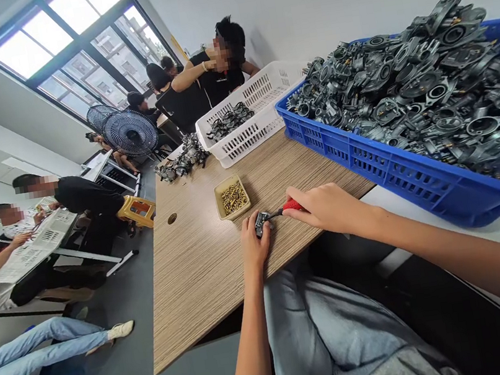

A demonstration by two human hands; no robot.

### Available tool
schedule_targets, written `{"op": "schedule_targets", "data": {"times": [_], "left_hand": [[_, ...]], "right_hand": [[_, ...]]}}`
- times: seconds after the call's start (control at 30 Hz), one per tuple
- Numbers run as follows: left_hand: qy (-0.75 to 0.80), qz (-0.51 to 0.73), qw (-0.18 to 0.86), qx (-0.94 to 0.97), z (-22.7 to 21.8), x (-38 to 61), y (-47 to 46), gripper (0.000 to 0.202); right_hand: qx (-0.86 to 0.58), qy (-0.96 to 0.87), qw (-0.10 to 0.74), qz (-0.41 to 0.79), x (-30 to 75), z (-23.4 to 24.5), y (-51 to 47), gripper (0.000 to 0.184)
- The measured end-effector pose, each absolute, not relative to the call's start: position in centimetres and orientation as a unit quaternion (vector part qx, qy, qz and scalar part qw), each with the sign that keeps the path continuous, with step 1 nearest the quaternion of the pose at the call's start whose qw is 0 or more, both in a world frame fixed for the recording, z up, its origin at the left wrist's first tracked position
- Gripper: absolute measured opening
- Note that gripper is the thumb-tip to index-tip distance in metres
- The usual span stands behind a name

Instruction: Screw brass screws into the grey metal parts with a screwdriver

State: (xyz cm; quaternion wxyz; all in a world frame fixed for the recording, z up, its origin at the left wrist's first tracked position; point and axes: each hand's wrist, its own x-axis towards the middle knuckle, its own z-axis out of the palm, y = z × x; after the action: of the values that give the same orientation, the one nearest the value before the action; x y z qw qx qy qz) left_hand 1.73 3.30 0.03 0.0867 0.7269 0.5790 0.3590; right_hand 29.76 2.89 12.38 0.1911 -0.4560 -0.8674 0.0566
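My left hand (253, 244) is closed around a small dark metal part (261, 223) resting on the wooden table (197, 270) near its front edge. My right hand (323, 206) grips a red-handled screwdriver (291, 206) whose tip meets the part. Just behind them sits a small tan tray of brass screws (232, 197). To the right, a blue crate (392, 166) is heaped with similar grey metal parts (427, 86).
A white basket (254, 125) with metal parts stands farther back, with a loose pile of parts (182, 160) beside it. A person in black sits at the table's far end. Other people sit at desks on the left, near a floor fan (130, 133).
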Motion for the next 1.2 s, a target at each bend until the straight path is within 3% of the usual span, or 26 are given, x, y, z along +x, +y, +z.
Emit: {"op": "schedule_targets", "data": {"times": [0.13, 0.33, 0.57, 0.8, 0.97, 1.2], "left_hand": [[0.578, 0.361, 0.085, 0.726, 0.0, 1.7, 3.3, 0.042], [0.576, 0.361, 0.086, 0.729, -0.1, 1.6, 3.3, 0.046], [0.577, 0.365, 0.086, 0.725, 0.1, 1.8, 3.2, 0.045], [0.583, 0.367, 0.084, 0.72, 0.0, 1.7, 3.2, 0.046], [0.582, 0.366, 0.082, 0.722, 0.0, 1.7, 3.2, 0.046], [0.579, 0.372, 0.078, 0.721, -0.2, 1.6, 3.4, 0.04]], "right_hand": [[-0.435, -0.869, 0.209, 0.111, 29.9, 12.6, 2.7, 0.029], [-0.388, -0.882, 0.211, 0.166, 30.4, 13.0, 2.5, 0.041], [-0.398, -0.889, 0.177, 0.142, 30.4, 13.4, 2.5, 0.022], [-0.438, -0.881, 0.133, 0.117, 30.3, 14.0, 2.4, 0.019], [-0.469, -0.871, 0.125, 0.072, 30.2, 13.7, 2.6, 0.027], [-0.514, -0.852, 0.091, 0.032, 29.8, 13.2, 3.0, 0.055]]}}
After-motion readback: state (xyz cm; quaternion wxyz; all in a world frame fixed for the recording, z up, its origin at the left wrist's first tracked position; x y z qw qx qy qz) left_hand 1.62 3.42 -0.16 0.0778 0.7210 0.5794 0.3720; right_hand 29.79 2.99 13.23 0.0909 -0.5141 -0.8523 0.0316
